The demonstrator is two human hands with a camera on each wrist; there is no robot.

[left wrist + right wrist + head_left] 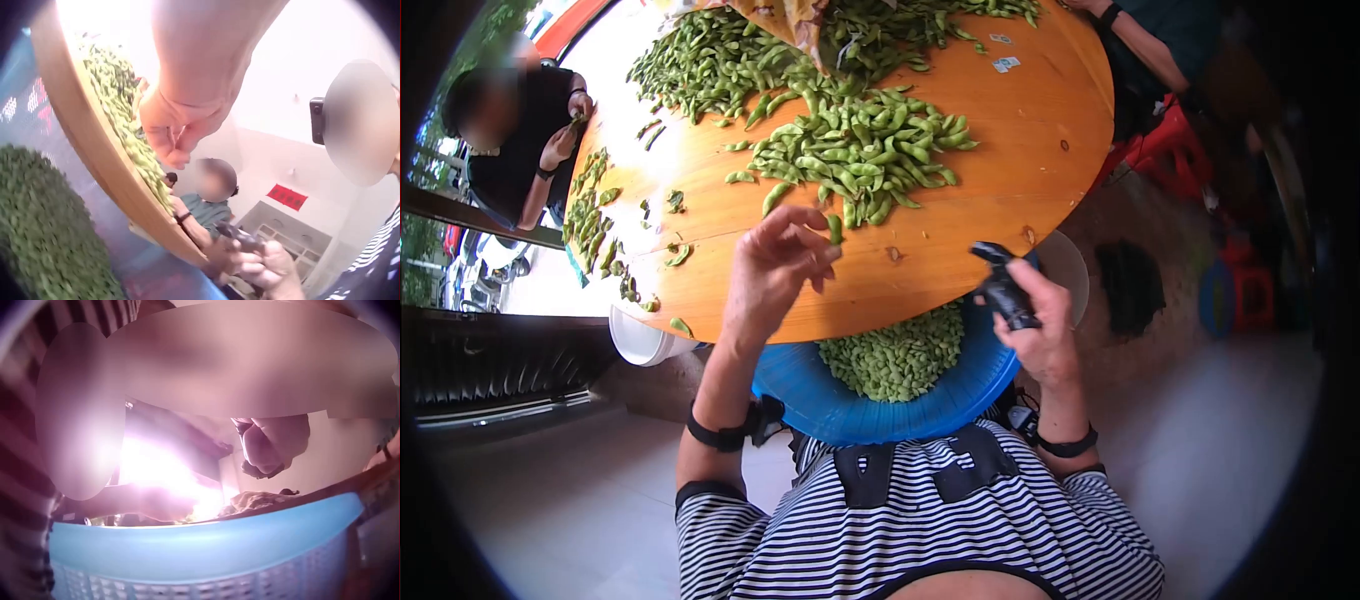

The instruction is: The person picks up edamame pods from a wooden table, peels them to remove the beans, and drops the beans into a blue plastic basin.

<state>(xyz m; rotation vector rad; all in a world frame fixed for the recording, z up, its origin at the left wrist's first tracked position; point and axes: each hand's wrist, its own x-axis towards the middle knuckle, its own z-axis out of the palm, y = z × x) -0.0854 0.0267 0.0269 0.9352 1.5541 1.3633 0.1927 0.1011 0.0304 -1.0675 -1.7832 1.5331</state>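
Note:
Over the near edge of the wooden table (1000,150), my left hand (778,262) pinches a green pod (835,228) at its fingertips. The same hand (187,119) hangs beside the pods in the left wrist view, where the pod cannot be made out. To the right, my right hand (1045,325) grips a black handheld tool (1008,295), its upper part sticking out toward the left. A large pile of pods (865,150) lies just beyond the left hand. Below both hands, a blue basin (800,390) holds shelled green beans (895,358).
Loose pods and husks (590,220) lie along the table's left side. A plastic bag (790,25) lies over the far pods. One person (515,140) sits at the left, another's arm (1150,50) shows far right. A white bucket (640,338) stands under the left edge.

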